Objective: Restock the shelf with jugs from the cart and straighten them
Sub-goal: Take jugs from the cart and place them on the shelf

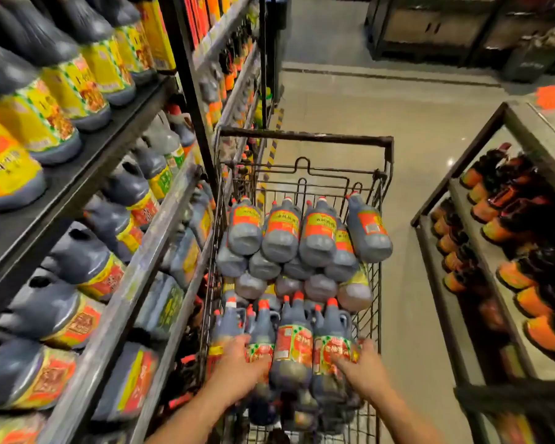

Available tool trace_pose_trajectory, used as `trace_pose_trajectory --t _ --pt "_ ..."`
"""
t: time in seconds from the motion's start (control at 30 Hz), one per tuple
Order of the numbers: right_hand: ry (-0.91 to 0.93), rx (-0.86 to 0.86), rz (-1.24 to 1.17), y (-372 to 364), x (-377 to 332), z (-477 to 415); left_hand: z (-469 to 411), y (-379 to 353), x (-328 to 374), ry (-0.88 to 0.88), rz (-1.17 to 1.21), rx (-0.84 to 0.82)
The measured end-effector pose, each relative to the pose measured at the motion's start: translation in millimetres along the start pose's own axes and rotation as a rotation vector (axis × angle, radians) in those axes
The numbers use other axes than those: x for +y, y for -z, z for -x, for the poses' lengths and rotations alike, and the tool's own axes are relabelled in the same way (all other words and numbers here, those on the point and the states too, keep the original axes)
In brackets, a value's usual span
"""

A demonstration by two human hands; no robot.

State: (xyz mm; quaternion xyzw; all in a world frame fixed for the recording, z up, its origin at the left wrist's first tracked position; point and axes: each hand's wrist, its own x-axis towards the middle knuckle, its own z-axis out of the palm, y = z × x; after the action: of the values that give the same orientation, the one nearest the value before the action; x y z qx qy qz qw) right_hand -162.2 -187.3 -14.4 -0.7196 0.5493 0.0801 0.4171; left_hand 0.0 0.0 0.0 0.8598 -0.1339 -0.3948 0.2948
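A wire cart (305,141) in the aisle is piled with dark jugs with red caps and red-orange labels, lying on their sides. At its near end my left hand (237,363) lies on a red-labelled jug (259,334) at the left of the pile, fingers wrapping its side. My right hand (362,363) grips the right side of another jug (332,347), fingers curled round its body. A third jug (292,344) lies between the two. The shelf (135,261) at my left holds rows of similar dark jugs.
More jugs (314,232) are stacked at the cart's far end. A second rack (494,251) of dark bottles with orange labels stands at the right. Bare concrete floor (407,193) runs between cart and rack. A dark cabinet (430,27) sits across the aisle.
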Motion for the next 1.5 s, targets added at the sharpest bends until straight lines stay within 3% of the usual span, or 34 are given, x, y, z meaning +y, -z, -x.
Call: trace_pose_trajectory --t 0.33,0.6,0.83,1.1,1.5 --pt "-0.148 -0.071 -0.072 -25 8 -38 -50 -48 19 0.099 -0.076 -0.15" --pt "-0.228 -0.138 -0.07 -35 11 -51 -74 -71 31 0.173 -0.171 -0.141" --pt "-0.208 -0.147 -0.082 -33 14 -53 -85 -77 36 0.289 -0.263 -0.141" --pt "-0.167 -0.199 -0.267 -27 19 -43 -94 -83 40 0.349 -0.268 -0.116" --pt "-0.033 -0.051 -0.317 13 32 -9 -85 -103 47 0.343 -0.332 0.072"
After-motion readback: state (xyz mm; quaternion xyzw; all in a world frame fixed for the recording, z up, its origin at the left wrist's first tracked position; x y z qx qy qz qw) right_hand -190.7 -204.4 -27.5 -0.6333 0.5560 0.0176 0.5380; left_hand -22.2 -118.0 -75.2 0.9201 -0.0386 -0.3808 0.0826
